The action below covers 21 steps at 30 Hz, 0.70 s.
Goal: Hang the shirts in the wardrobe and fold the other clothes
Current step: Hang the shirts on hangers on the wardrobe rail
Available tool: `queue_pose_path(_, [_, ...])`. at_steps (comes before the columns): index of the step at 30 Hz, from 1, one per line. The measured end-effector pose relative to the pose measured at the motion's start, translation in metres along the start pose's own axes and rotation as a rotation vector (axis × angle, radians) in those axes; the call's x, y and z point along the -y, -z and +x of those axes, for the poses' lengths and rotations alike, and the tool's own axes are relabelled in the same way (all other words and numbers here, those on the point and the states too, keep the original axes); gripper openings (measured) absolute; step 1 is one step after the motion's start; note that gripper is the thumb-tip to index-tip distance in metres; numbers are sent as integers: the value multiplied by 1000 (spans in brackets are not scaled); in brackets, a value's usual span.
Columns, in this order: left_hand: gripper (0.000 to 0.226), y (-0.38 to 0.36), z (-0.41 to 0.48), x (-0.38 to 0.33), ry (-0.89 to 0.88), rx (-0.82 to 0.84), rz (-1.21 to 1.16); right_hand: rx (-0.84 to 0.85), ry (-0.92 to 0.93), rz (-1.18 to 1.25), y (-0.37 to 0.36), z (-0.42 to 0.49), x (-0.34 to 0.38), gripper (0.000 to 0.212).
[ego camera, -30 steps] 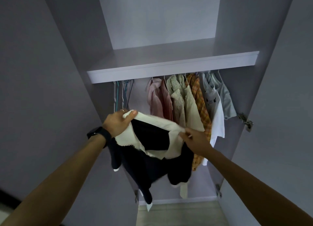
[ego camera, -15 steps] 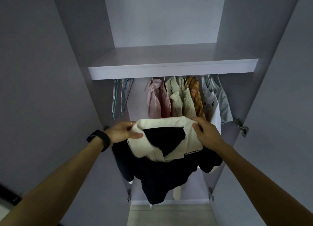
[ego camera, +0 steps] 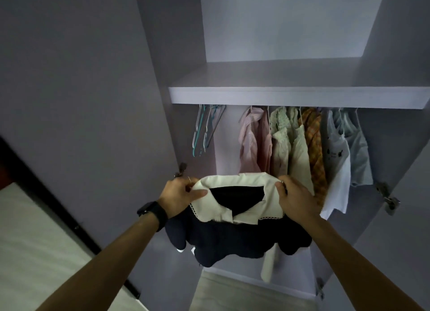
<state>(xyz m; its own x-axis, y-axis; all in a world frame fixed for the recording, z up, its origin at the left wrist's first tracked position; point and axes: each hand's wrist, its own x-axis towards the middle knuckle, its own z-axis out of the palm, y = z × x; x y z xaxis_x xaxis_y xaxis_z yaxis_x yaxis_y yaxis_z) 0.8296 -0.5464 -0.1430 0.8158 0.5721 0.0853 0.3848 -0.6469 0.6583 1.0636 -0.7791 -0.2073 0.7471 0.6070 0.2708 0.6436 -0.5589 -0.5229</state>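
Note:
I hold a dark navy shirt (ego camera: 235, 238) with a wide cream collar up in front of the open wardrobe (ego camera: 256, 96). My left hand (ego camera: 180, 194) grips the collar's left side, thumb laid across the fabric. My right hand (ego camera: 294, 197) grips the collar's right side. The shirt's body and short sleeves droop below both hands. Whether a hanger is inside the shirt cannot be seen. Behind it, several shirts (ego camera: 290, 143) hang from the rail under the shelf: pink, cream, orange plaid, white and pale blue.
Several bare hangers (ego camera: 204, 131) dangle at the rail's left end, with a gap between them and the pink shirt. Both wardrobe doors stand open, hinges (ego camera: 389, 201) on the right one. A white bed edge (ego camera: 35, 236) lies at lower left.
Both hands have shifted the shirt a little lower and levelled the collar, spreading it wider. My view has swung left, bringing the bed edge into sight.

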Motion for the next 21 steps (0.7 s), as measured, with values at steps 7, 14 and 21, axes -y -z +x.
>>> queue_pose_path(7, [31,21,-26,28,56,-221,213,28,211,-99,-23,-7,43,50])
queue_pose_path(14, [40,48,-23,37,97,-275,424,-30,263,-188,-32,-9,71,47])
queue_pose_path(21, [27,43,-11,25,38,-409,684,97,301,-178,-35,37,88,31])
